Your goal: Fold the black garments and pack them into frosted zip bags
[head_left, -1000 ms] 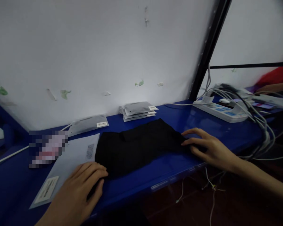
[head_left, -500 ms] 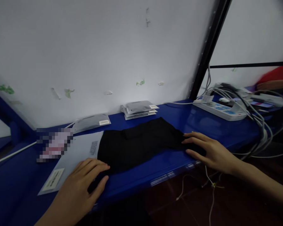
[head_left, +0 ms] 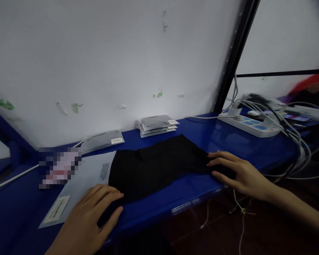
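A piece of black fabric (head_left: 154, 164), perhaps a garment, lies flat on the blue table (head_left: 149, 212). My left hand (head_left: 93, 212) rests at its near left corner, fingers stretched out together and thumb apart. At the other end, the fingers of my right hand (head_left: 236, 173) are spread and touch the fabric's right edge. A flat translucent plastic bag (head_left: 91, 170) with printed text and a barcode label (head_left: 57, 208) lies left of the fabric, partly under my left hand. What kind of garment the fabric is, I cannot make out.
Behind the fabric stand a stack of filled plastic bags (head_left: 158, 124) and a single bag (head_left: 102, 141). A pixelated item (head_left: 61, 168) lies left. At right, a white power strip (head_left: 248, 124) sits among tangled cables (head_left: 295, 141). Another person's red sleeve (head_left: 311, 85) shows beyond.
My hands and the fabric have hardly moved; the view has shifted slightly. At far right, the other person's hand and some dark material now show by the red sleeve.
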